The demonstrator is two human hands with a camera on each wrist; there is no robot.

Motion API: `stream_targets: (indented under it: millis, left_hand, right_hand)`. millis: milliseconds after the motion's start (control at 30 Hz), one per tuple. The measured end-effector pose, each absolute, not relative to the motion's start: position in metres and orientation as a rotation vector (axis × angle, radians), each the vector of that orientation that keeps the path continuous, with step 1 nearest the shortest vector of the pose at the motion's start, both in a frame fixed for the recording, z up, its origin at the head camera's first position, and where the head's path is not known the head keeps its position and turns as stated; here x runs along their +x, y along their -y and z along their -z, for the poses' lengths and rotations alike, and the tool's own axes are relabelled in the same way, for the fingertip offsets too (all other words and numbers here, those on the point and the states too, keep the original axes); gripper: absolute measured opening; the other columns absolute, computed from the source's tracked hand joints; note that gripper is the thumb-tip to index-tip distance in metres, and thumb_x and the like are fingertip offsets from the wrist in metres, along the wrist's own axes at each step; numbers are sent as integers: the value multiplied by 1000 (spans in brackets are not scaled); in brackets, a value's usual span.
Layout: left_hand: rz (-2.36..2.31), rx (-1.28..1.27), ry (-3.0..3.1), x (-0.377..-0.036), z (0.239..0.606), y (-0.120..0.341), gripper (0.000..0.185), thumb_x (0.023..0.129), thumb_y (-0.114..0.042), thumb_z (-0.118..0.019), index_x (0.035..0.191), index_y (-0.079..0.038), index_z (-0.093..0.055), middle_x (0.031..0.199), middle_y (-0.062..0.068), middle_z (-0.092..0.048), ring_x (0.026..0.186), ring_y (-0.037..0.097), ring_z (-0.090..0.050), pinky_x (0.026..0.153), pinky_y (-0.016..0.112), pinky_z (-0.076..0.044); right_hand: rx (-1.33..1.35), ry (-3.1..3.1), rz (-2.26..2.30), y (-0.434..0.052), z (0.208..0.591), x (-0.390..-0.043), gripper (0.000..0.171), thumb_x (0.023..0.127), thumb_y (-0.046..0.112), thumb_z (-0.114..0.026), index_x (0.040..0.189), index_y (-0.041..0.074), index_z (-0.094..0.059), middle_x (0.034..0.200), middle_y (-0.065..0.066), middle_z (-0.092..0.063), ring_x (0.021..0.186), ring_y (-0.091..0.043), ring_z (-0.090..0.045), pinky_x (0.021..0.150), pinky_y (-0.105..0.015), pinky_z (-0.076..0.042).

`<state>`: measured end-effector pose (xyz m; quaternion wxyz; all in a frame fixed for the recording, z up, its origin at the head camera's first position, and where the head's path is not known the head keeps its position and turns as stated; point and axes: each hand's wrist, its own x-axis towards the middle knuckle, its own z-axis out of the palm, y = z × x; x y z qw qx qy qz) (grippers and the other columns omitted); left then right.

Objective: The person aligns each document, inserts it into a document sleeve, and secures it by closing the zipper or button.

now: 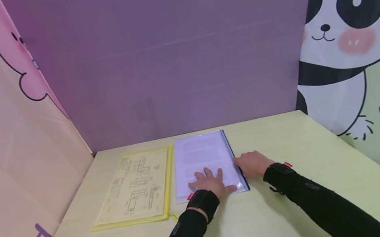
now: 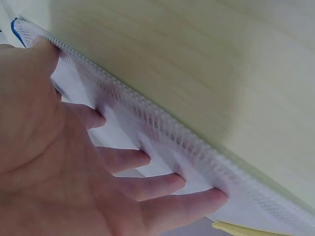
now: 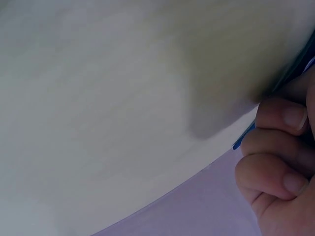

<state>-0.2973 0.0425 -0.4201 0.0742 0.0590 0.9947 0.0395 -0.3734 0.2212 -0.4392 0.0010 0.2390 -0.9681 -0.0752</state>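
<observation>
A clear-white mesh zip folder [image 1: 200, 153] with printed sheets inside lies on the pale yellow table [image 1: 290, 148]. My left hand [image 1: 211, 181] rests flat on the folder's near end, and in the left wrist view the spread fingers [image 2: 147, 184] press on the white mesh [image 2: 162, 142]. My right hand [image 1: 252, 163] is at the folder's right side, on its blue zip edge [image 1: 230, 149]. The right wrist view shows its curled fingers [image 3: 275, 147] closed around a bit of blue [image 3: 243, 138]. What is between thumb and fingers stays hidden.
A yellow zip folder [image 1: 134, 186] holding technical drawings lies just left of the white one; its corner [image 2: 236, 228] shows in the left wrist view. Fabric screens wall in the table: pink on the left, purple behind, a panda print [image 1: 344, 42] on the right.
</observation>
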Motion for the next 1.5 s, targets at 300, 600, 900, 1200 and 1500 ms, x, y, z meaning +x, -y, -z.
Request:
stream_targets:
  millis: [300, 600, 900, 1200, 1500]
  left_hand:
    - [-94, 161, -2982, -298, 422, -45, 82, 89, -74, -55, 158, -33, -38, 161, 12, -36, 146, 43, -33, 106, 66, -39]
    - [-89, 166, -2985, -300, 422, -44, 83, 89, -75, -54, 158, -33, -37, 161, 13, -35, 145, 44, -33, 105, 67, -39]
    - [-102, 188, -2987, -300, 424, -42, 83, 89, -74, -55, 158, -31, -38, 161, 14, -36, 144, 45, -34, 104, 68, -39]
    - [-92, 170, -2985, -301, 425, -44, 83, 89, -75, -55, 158, -32, -38, 161, 13, -36, 145, 45, -33, 105, 68, -38]
    - [-108, 194, -2982, -298, 421, -43, 82, 90, -74, -54, 158, -31, -38, 161, 14, -35, 145, 45, -33, 105, 68, -38]
  right_hand:
    - [779, 3046, 247, -224, 440, -367, 13, 101, 18, -60, 104, 6, -61, 76, -5, -57, 68, -20, -52, 70, -44, -55]
    - [877, 2958, 317, -226, 440, -351, 12, 97, 14, -64, 103, 5, -59, 69, -4, -53, 60, -19, -50, 58, -41, -51]
    - [881, 2968, 306, -226, 440, -345, 16, 97, 16, -66, 106, 4, -60, 72, -5, -56, 62, -19, -51, 61, -41, -53]
    - [881, 2975, 276, -227, 442, -347, 18, 97, 16, -65, 109, 4, -61, 74, -6, -58, 64, -21, -54, 63, -43, -54]
    - [864, 3018, 205, -228, 440, -345, 15, 98, 17, -66, 107, 6, -62, 74, -5, -58, 65, -19, -52, 65, -42, -55]
